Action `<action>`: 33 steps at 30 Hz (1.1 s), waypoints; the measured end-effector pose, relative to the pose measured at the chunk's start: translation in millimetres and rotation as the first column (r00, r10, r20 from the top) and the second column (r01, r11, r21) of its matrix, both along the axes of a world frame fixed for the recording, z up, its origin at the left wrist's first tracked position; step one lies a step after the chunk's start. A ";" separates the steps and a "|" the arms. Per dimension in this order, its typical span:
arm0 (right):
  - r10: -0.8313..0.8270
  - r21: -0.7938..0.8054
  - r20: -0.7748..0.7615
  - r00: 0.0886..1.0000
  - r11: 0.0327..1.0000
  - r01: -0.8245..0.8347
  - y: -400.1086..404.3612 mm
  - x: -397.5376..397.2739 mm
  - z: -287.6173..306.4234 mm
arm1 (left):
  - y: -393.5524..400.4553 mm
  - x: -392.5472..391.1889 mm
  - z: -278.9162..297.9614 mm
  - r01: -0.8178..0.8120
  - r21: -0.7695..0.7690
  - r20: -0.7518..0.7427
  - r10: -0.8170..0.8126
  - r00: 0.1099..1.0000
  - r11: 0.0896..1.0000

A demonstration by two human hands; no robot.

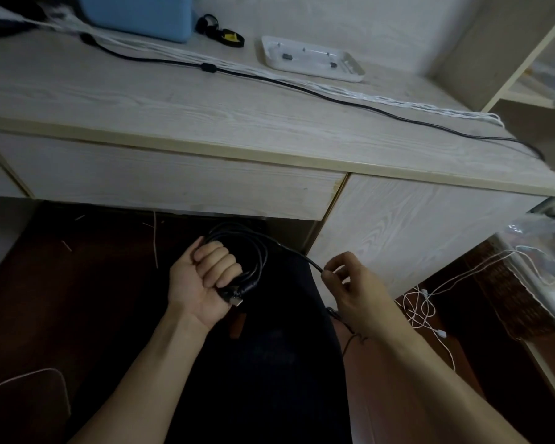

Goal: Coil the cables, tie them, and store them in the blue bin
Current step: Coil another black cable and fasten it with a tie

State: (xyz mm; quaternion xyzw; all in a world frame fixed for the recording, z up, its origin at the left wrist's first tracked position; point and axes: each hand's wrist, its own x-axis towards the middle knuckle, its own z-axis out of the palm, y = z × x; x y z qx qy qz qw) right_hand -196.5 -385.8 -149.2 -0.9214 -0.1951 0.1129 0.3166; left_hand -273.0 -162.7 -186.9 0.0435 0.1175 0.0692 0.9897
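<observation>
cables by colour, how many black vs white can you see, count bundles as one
black: 2, the coil gripped in the left hand, and one lying across the desk
white: 2, a bundle on the desk, a tangle on the floor
total: 4

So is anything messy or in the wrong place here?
Yes. A thin white cable lies tangled on the floor at the right, not coiled. On the desk, a long black cable and white cords stretch loose, their right ends over the edge.
</observation>
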 end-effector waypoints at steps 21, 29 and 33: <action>0.496 -0.107 0.057 0.866 0.866 -0.489 15.4 -34.2 -2.9 | -38.4 1.2 11.1 0.050 0.973 -0.047 -0.018 0.999 0.225; 0.352 0.029 0.172 0.920 0.932 -0.362 21.9 -39.9 5.4 | -51.4 -2.1 14.0 0.023 0.997 -0.016 0.097 0.995 -0.069; 0.266 0.071 0.248 0.932 0.954 -0.291 20.7 -37.2 4.3 | -46.6 -3.5 12.2 0.162 0.969 -0.187 -0.121 0.975 -0.187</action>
